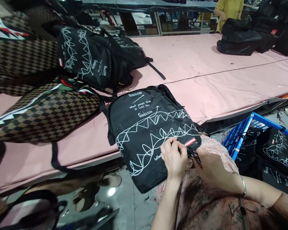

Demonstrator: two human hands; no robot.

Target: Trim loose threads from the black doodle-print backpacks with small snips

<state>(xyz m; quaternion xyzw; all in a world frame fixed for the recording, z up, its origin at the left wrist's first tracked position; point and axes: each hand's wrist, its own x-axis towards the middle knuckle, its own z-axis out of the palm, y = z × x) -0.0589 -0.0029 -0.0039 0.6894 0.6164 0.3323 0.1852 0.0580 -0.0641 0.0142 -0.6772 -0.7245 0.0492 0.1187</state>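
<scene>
A black backpack (139, 137) with white scribbled lines and lettering lies across the table edge and my lap. My left hand (175, 158) is closed, its fingertips pinching the backpack's edge beside a red and white label (190, 142). Close to that label, my right hand (211, 164) is closed around small dark metal thread snips (195, 156); their tips are near the left fingers. Whatever lies between the left fingertips is too small to make out. A bangle circles my right wrist.
Brown checkered bags (50, 111) and more black backpacks (86, 57) lie left on the pink-covered table (182, 64). A blue crate (240, 134) holding black bags stands right. Black bags (242, 38) and a person in yellow (230, 12) are at the far right.
</scene>
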